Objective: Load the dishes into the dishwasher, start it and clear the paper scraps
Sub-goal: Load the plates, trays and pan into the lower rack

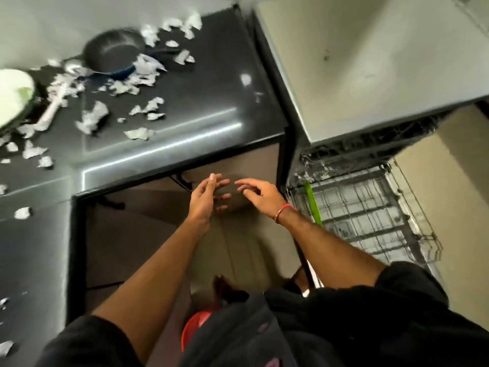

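Single head cam, wide-angle, looking steeply down: counter (pixel 185 107) front edge upper left, open dishwasher (pixel 365 207) right, forearms close below.

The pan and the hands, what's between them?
In the head view, between the pan and the hands lie paper scraps on the black counter, then its front edge.

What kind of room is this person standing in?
Most likely a home kitchen: a dark countertop holds a frying pan among paper scraps, and a dishwasher's wire rack is pulled out beside it.
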A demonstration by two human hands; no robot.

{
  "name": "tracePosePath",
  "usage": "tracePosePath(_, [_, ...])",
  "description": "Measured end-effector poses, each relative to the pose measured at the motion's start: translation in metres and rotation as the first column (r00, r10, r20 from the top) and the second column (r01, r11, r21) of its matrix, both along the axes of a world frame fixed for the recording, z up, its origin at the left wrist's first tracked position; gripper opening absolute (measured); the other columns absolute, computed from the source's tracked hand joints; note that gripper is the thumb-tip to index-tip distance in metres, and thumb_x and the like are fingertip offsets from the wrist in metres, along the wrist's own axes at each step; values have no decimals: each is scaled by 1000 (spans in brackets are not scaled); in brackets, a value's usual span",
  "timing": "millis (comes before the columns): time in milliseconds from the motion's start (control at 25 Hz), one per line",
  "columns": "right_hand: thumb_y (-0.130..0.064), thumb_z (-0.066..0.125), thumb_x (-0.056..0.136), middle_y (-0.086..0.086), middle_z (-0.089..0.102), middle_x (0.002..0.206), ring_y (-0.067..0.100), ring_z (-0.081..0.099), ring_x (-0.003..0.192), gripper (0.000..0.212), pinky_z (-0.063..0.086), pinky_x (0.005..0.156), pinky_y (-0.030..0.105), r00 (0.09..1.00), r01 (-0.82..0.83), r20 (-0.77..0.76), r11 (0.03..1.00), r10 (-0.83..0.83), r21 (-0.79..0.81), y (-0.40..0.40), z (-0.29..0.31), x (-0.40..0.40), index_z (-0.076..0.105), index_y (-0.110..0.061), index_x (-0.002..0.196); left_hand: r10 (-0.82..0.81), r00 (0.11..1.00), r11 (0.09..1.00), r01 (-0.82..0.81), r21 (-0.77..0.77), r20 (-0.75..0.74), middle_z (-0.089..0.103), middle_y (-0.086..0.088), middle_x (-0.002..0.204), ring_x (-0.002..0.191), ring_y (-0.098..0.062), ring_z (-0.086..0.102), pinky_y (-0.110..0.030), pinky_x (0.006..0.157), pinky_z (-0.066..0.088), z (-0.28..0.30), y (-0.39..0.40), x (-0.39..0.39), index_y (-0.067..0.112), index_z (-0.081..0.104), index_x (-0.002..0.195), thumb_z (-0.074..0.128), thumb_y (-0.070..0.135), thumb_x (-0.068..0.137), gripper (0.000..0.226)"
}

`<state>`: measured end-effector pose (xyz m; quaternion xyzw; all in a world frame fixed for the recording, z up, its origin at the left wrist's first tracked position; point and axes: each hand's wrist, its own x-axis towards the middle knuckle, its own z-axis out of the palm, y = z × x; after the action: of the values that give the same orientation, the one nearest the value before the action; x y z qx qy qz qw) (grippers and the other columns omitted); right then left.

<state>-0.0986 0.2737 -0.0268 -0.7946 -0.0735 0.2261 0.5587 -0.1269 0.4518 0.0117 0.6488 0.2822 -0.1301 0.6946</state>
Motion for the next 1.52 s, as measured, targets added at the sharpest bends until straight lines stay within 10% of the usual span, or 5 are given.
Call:
tracePosePath(440, [-18,58,91,-2,69,115,18,67,94,35,56,85,39,948,-305,140,939,284,158,312,121,9,60,-44,113,536,814,844,-522,-121,225,74,-3,114,79,-19,69,-29,60,51,73,275,-65,22,66,119,48,46,103,35])
tracePosePath(1240, [-3,50,99,5,44,149,15,45,135,53,49,100,41,604,-735,-112,606,789,305,615,132,27,41,-23,147,990,-80,-68,-992,-104,113,56,-4,109,70,-20,64,-30,52,54,80,539,-152,19,54,114,56,27,103,14])
tracePosePath(1400, [-4,51,99,3,46,149,17,48,134,53,50,93,35,592,-755,-104,595,799,275,648,128,24,40,-24,147,998,-66,-67,-992,-103,-7,50,-11,116,70,-24,64,-34,51,56,68,602,-153,11,36,144,55,24,103,47])
tracePosePath(1520, [-5,53,98,1,48,148,27,55,123,53,52,89,31,606,-761,-81,607,791,227,664,124,25,42,-23,147,998,-54,-54,-999,-1,-35,59,-11,96,63,-24,66,-27,36,52,57,639,-148,8,44,133,60,25,101,39])
